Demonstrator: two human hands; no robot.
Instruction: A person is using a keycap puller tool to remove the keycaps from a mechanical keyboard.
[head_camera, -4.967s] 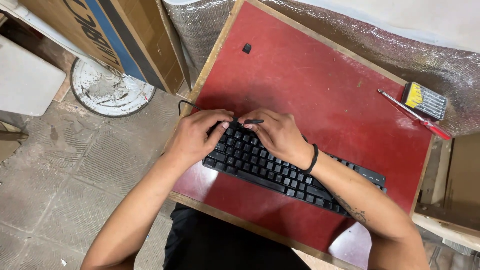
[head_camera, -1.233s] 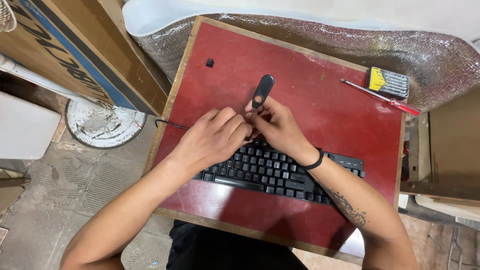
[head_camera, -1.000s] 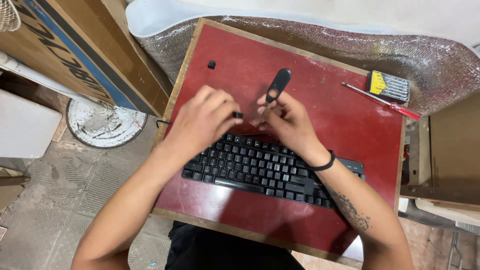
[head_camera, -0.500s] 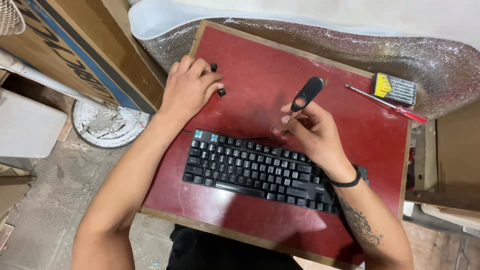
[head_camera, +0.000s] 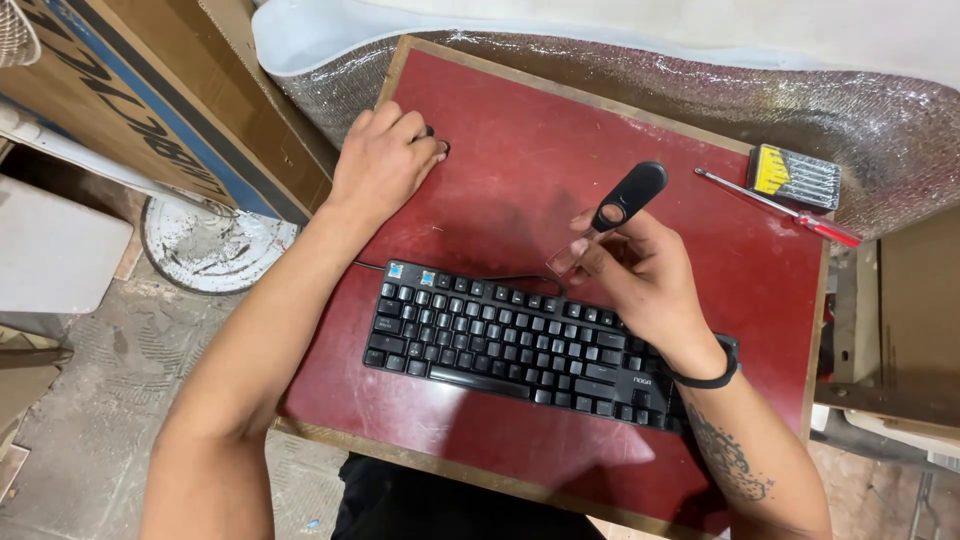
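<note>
A black keyboard (head_camera: 520, 340) lies on a red table top (head_camera: 520, 170); two keycaps are off at its top left corner, where light blue switches show. My right hand (head_camera: 640, 270) is above the keyboard's upper edge and holds a black keycap puller (head_camera: 625, 200) with a loop handle and clear prongs. My left hand (head_camera: 385, 160) rests at the table's far left corner, fingers closed around small black keycaps (head_camera: 440, 145), which are partly hidden under the fingertips. The keyboard cable runs off its back edge.
A red-handled screwdriver (head_camera: 785, 208) and a yellow-and-black case of small screwdriver bits (head_camera: 795, 175) lie at the far right corner. Silver foil padding (head_camera: 700, 80) borders the table's back. Cardboard boxes (head_camera: 150, 100) stand to the left, above a white round base (head_camera: 215, 245) on the floor.
Both hands were together at the keyboard's top left. My left hand has moved to the far left corner with a keycap; my right hand lifted the puller up and to the right.
</note>
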